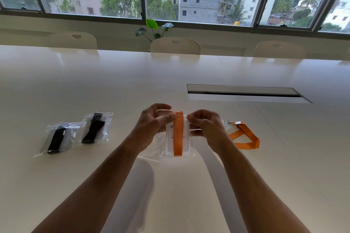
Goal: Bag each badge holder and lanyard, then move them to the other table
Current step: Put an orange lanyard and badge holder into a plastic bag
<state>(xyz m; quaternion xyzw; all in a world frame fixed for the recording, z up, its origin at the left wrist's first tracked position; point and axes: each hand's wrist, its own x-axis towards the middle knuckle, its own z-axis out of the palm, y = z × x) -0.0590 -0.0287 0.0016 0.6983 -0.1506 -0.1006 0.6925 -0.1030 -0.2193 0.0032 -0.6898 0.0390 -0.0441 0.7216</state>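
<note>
Pinching clear bag (161, 149) top, both hands (153, 121) (206, 125); badge holder (171, 138) print unreadable behind orange lanyard (178, 134).

Three chairs (175, 45) behind table (113, 81); plant (153, 28) (by window (198, 0)).

Both forearms extended, converging. Left hand (154, 119) and right hand (205, 125) raised, fingers curled, pinching.

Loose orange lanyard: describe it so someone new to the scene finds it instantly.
On the white table, look just right of the right hand, below the long cable slot. The loose orange lanyard lies there unbagged with a metal clip; the other orange one is in the bag the hands hold.
</note>
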